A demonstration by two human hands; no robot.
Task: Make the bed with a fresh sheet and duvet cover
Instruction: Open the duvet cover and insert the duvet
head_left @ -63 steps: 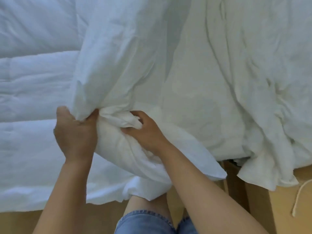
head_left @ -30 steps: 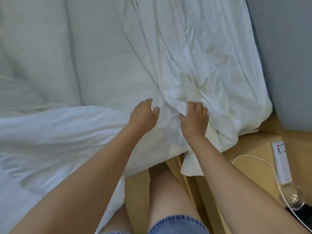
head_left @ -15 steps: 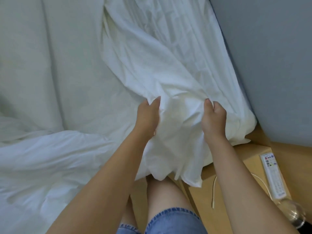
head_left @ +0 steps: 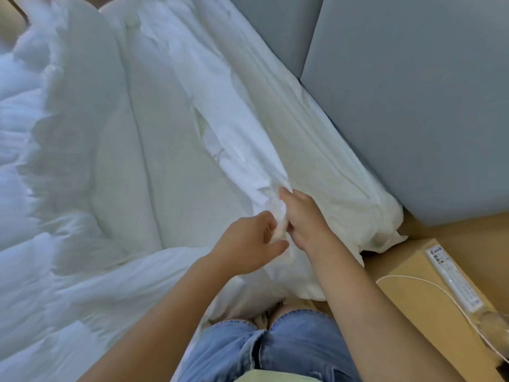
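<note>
A white duvet cover (head_left: pixel 237 125) runs in a crumpled band from the bed's head corner up across the bed. My left hand (head_left: pixel 248 241) and my right hand (head_left: pixel 303 216) meet close together at its near end, both gripping bunched folds of the cover. The quilted duvet (head_left: pixel 33 188) lies heaped on the left and near part of the bed. Between them shows the pale sheet (head_left: pixel 170 150) on the mattress.
A grey padded headboard (head_left: pixel 413 106) stands along the right. A wooden bedside table (head_left: pixel 429 304) at lower right holds a white remote (head_left: pixel 451 279), a white cable (head_left: pixel 429 288) and a glass (head_left: pixel 495 323). My legs in denim shorts (head_left: pixel 270 348) stand against the bed edge.
My hands were spread apart holding the cover up; now they have come together low on its bunched end, and the view has swung towards the headboard.
</note>
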